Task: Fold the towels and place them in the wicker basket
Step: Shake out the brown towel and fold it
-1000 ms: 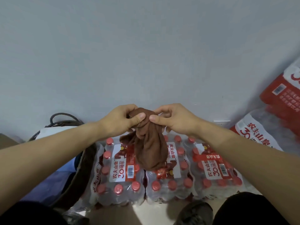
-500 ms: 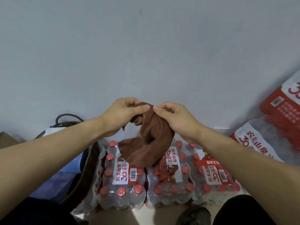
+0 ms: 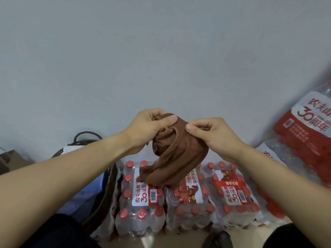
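Above bottled-water packs (image 3: 189, 199): bunched brown towel (image 3: 176, 154) pinched between left hand (image 3: 148, 129), right hand (image 3: 213, 135).

Both hands up in front of the wall (image 3: 161, 51), left hand (image 3: 146, 129) and right hand (image 3: 213, 135) side by side, the towel (image 3: 175, 158) held between them and hanging above the packs of bottles (image 3: 189, 199). Those packs sit in a row against the wall. The basket (image 3: 105, 192) lies left of them, and another pack (image 3: 308, 133) leans at far right.
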`<state>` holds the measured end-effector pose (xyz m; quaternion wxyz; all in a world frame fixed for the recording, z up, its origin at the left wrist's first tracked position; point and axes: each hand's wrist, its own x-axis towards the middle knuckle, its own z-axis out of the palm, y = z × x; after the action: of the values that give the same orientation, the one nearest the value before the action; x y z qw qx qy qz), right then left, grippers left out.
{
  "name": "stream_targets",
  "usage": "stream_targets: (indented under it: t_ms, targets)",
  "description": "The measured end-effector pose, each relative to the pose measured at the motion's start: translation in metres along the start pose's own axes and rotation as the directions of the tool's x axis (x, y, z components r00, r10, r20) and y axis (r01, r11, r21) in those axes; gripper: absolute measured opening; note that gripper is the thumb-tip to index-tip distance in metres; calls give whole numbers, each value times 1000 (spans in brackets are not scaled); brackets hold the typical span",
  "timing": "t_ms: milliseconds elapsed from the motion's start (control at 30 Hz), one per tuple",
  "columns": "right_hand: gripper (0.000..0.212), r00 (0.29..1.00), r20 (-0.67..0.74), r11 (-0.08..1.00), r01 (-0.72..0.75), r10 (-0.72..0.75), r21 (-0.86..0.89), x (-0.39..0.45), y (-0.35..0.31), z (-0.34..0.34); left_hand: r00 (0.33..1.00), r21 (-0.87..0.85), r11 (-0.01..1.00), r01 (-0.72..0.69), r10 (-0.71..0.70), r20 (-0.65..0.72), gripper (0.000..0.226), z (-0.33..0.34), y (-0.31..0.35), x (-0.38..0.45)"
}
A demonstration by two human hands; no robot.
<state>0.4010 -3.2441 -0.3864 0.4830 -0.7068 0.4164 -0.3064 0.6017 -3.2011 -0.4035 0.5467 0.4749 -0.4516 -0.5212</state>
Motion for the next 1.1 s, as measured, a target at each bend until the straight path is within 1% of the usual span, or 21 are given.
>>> stream_targets:
  t_ms: [100,133,167,267,333,400,467,567,633,700,767,833,900,933,1000,1033,1067,1100]
  targets:
    - [10,997,-80,997,-19,13,-80,-6,-13,7,1000,-3,1000,10,-10,-1,12,3,1,-13]
    - [10,997,-81,995,-14,5,-102,-7,-18,9,1000,-10,1000,10,-11,-17,13,4,1,-15]
    - [14,998,-55,994,2,-8,-109,-9,-22,11,999,-17,1000,6,-7,-32,14,5,1,-17]
    - [35,997,52,993,60,-54,-107,-17,-28,16,999,-70,997,24,-28,-44,16,8,4,-19]
    - [41,996,44,986,79,-73,-146,-17,-25,17,998,-97,993,63,-65,-17,23,10,6,-17]
    - [36,997,0,991,76,-77,-111,-14,-20,15,995,-97,990,102,-99,34,31,12,9,-14]
    - [26,997,-36,998,61,-62,-22,-9,-15,9,983,-106,984,144,-130,129,38,13,10,-9]
    - [13,998,-34,999,47,-46,28,-3,-4,-4,951,-81,980,183,-156,268,43,15,6,-2]
    - [10,1000,-14,999,27,-27,19,1,6,-13,937,-15,983,184,-171,305,43,16,1,3]
    - [11,1000,-10,1000,-28,28,12,6,19,-22,927,61,980,191,-201,317,42,17,-4,8]
    - [12,992,17,992,-124,124,-2,14,33,-30,928,156,967,200,-238,286,35,17,-9,12]
    - [13,973,71,976,-215,218,-42,24,48,-43,938,211,951,225,-270,218,25,15,-16,16]
    - [16,947,110,948,-285,301,-139,33,66,-61,941,208,938,277,-308,139,13,12,-24,21]
    - [18,933,111,924,-312,341,-222,35,77,-70,944,243,926,290,-318,87,11,10,-27,24]
    - [22,900,93,843,-357,426,-403,35,104,-84,951,406,865,294,-308,-32,13,6,-35,30]
    - [24,875,95,804,-386,474,-451,33,118,-88,955,497,820,284,-290,-68,16,3,-40,33]
    - [24,844,109,776,-422,525,-468,30,131,-90,957,573,774,268,-280,-70,19,1,-45,35]
    - [23,811,128,754,-457,571,-472,27,142,-90,957,637,731,244,-287,-39,23,0,-49,37]
